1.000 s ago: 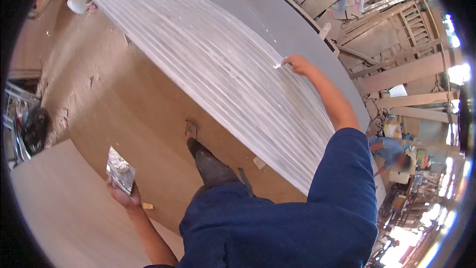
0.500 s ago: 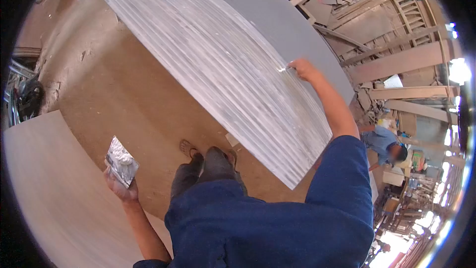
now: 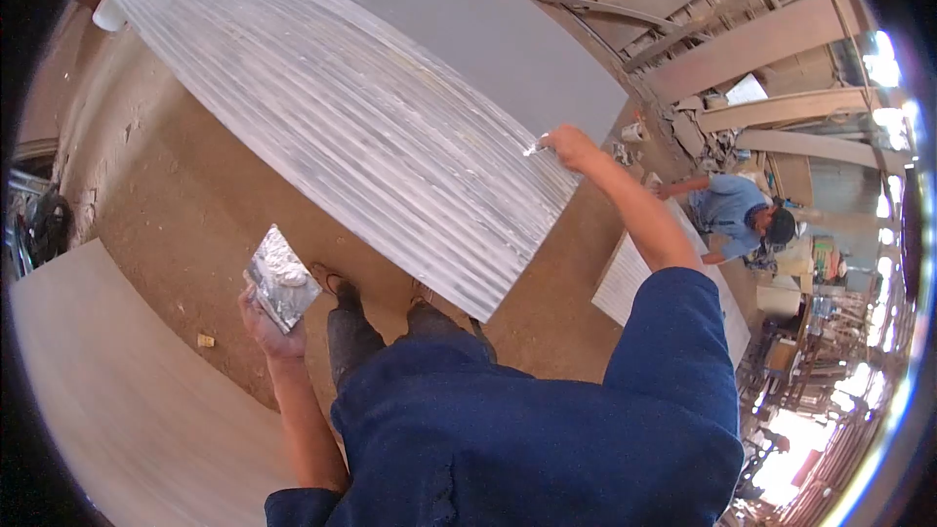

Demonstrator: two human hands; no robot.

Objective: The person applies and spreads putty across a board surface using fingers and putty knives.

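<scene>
A long grey panel [image 3: 468, 39] crosses the view, much of it covered by a ribbed whitish coating [image 3: 342, 127]. My right hand [image 3: 573, 148] is closed on a small tool [image 3: 536, 146] with white paste on it, at the coated area near the panel's right end. Low at the left, my left hand [image 3: 271, 324] grips a flat metal plate [image 3: 283, 299] from below. A heap of white paste [image 3: 282, 261] lies on that plate. The thumb of my left hand is at the plate's left edge.
Another panel [image 3: 137, 381] lies at the lower left. A person in a blue shirt [image 3: 727, 210] bends over a ribbed panel [image 3: 622, 283] at the right. Boards [image 3: 752, 44] are stacked at the upper right. A small yellowish object [image 3: 205, 341] is on the floor.
The view has shifted along the panel, whose right end now shows. My left hand has moved right and up with the plate. My right hand is nearer the panel's end, still holding the tool.
</scene>
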